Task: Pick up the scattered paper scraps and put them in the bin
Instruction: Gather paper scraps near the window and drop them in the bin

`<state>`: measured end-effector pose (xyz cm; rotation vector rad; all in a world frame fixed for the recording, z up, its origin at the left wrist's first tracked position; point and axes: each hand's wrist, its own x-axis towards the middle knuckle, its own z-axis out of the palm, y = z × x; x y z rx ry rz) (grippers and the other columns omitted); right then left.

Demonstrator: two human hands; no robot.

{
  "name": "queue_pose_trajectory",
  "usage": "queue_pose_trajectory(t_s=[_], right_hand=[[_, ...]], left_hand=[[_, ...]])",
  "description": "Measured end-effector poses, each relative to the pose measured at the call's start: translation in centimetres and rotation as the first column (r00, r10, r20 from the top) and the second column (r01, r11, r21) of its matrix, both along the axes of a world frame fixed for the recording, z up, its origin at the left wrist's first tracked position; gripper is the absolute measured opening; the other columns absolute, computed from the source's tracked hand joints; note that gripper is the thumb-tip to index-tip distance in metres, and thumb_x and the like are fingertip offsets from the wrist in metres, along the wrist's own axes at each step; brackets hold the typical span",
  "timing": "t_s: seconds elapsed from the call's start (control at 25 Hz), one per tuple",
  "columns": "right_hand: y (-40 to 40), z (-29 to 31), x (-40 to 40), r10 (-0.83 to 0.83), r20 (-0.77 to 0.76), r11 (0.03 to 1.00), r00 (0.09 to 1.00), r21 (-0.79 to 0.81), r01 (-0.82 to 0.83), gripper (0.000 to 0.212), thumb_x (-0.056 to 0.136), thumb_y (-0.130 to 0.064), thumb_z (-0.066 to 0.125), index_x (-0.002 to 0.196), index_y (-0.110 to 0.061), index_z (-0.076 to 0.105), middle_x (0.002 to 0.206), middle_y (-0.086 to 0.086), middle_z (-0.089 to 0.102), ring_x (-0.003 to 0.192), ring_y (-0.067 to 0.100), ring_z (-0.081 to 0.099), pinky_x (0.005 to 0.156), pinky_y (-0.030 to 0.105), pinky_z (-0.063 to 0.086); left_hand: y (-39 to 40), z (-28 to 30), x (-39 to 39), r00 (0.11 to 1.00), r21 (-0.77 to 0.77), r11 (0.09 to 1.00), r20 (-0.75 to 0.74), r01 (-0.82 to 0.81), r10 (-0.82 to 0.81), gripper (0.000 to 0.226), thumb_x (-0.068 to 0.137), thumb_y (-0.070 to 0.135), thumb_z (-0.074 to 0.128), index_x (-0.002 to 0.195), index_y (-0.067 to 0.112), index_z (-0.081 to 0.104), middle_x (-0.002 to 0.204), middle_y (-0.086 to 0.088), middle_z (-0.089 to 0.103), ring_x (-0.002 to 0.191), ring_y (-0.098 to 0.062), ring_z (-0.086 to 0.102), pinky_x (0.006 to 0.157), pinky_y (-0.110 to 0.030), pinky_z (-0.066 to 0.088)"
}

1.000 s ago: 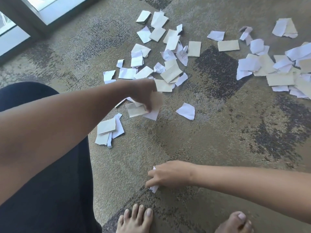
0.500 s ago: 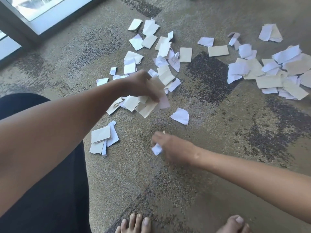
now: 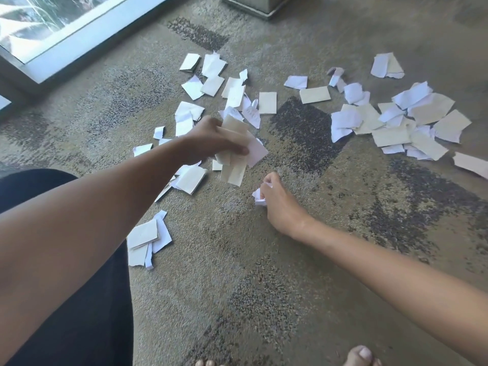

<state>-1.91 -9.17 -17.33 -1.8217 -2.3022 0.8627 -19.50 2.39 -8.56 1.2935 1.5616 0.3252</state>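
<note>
Currently, left hand (image 3: 211,141) is gripping a fan of cream paper scraps (image 3: 235,154); right hand (image 3: 277,204) is clutching a crumpled white scrap (image 3: 260,196). Most torn scraps (image 3: 390,122) are lying on the patterned carpet (image 3: 264,260), bin unconfirmed.

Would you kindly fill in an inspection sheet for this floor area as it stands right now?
Surface: patterned carpet, beige with dark patches.
Job's things: paper scraps, white and cream, in a centre scatter, a right-hand heap and a small stack near the dark-clothed knee. No bin clearly identifiable; a pale box base at the top edge may be it.
Clutter: nothing seen beyond the scraps.
Grippers: left hand holds a bundle of scraps above the floor; right hand is closed on a crumpled white scrap.
Cables: nothing seen.
Surroundings: window frame top left; bare toes at the bottom edge.
</note>
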Motion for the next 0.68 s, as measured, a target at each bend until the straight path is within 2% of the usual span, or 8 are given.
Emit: queue_pose_trajectory(t_s=[0.08,0.16,0.2,0.28,0.4,0.52,0.56,0.68], right_hand=[[0.3,-0.4,0.5,-0.017,-0.025,1.0,1.0,-0.009,0.017,0.016,0.091,0.004,0.052,0.095,-0.011,0.046,0.107,0.003,0.039,0.071,0.016,0.042,0.052,0.026,0.027],[1.2,-0.6,1.6,-0.092,-0.101,0.994,0.991,-0.076,0.084,0.011,0.094,-0.007,0.056,0.089,-0.014,0.049,0.097,0.002,0.043,0.076,0.019,0.048,0.056,0.028,0.032],[1.9,-0.4,2.4,-0.162,-0.138,0.982,0.977,-0.12,0.146,0.014,0.095,-0.011,0.055,0.082,-0.014,0.05,0.092,0.002,0.047,0.08,0.021,0.052,0.058,0.029,0.034],[3.8,0.5,4.4,-0.296,-0.169,0.949,0.94,-0.168,0.268,0.025,0.095,-0.018,0.049,0.072,-0.012,0.056,0.084,0.005,0.055,0.08,0.026,0.057,0.056,0.028,0.034],[6.2,3.6,8.3,-0.502,-0.258,0.865,0.826,-0.165,0.474,0.018,0.097,-0.026,0.05,0.089,-0.012,0.057,0.085,0.001,0.055,0.086,0.025,0.056,0.058,0.027,0.036],[8.1,7.0,12.6,-0.622,-0.387,0.766,0.68,-0.124,0.63,0.036,0.099,-0.033,0.051,0.123,-0.007,0.055,0.115,0.007,0.06,0.113,0.027,0.056,0.086,0.034,0.044],[8.7,7.9,14.0,-0.637,-0.457,0.732,0.621,-0.107,0.673,0.036,0.098,-0.033,0.052,0.122,-0.007,0.057,0.118,0.008,0.063,0.111,0.026,0.058,0.085,0.033,0.044],[9.0,11.4,18.0,-0.61,-0.61,0.644,0.506,-0.009,0.765,0.02,0.093,-0.032,0.053,0.092,-0.015,0.062,0.086,0.0,0.064,0.078,0.018,0.059,0.069,0.028,0.043]], left_hand=[[0.0,0.6,1.2,0.995,0.007,0.999,0.089,-0.036,0.035,0.074,0.054,0.021,0.094,0.114,0.001,0.055,0.101,-0.014,0.068,0.084,-0.024,0.071,0.065,-0.034,0.059],[-0.2,1.2,2.8,0.984,0.012,0.996,0.154,-0.094,0.091,0.046,0.066,0.008,0.087,0.096,0.01,0.052,0.095,-0.011,0.064,0.083,-0.025,0.069,0.073,-0.041,0.06],[-0.1,1.4,3.6,0.976,0.01,0.992,0.184,-0.123,0.119,0.045,0.067,0.008,0.087,0.093,0.012,0.051,0.096,-0.012,0.064,0.085,-0.026,0.07,0.075,-0.044,0.059],[0.1,1.5,4.8,0.951,-0.01,0.985,0.26,-0.171,0.167,0.049,0.065,0.009,0.088,0.101,0.009,0.055,0.102,-0.014,0.068,0.084,-0.026,0.072,0.071,-0.042,0.061],[0.0,1.8,7.4,0.89,-0.035,0.967,0.383,-0.252,0.246,0.038,0.069,0.005,0.084,0.098,0.008,0.06,0.097,-0.01,0.07,0.079,-0.022,0.072,0.071,-0.041,0.061],[-0.6,3.2,11.2,0.843,-0.054,0.96,0.467,-0.276,0.268,0.045,0.069,0.004,0.084,0.104,0.008,0.057,0.1,-0.01,0.069,0.083,-0.024,0.071,0.08,-0.051,0.058],[-0.6,3.7,12.4,0.833,-0.048,0.961,0.489,-0.272,0.259,0.043,0.069,0.004,0.084,0.102,0.009,0.057,0.098,-0.008,0.069,0.082,-0.023,0.07,0.082,-0.052,0.057],[-0.8,5.9,16.6,0.782,-0.034,0.961,0.575,-0.273,0.242,0.036,0.07,0.005,0.084,0.093,0.012,0.058,0.09,-0.005,0.07,0.074,-0.02,0.07,0.074,-0.046,0.057]])
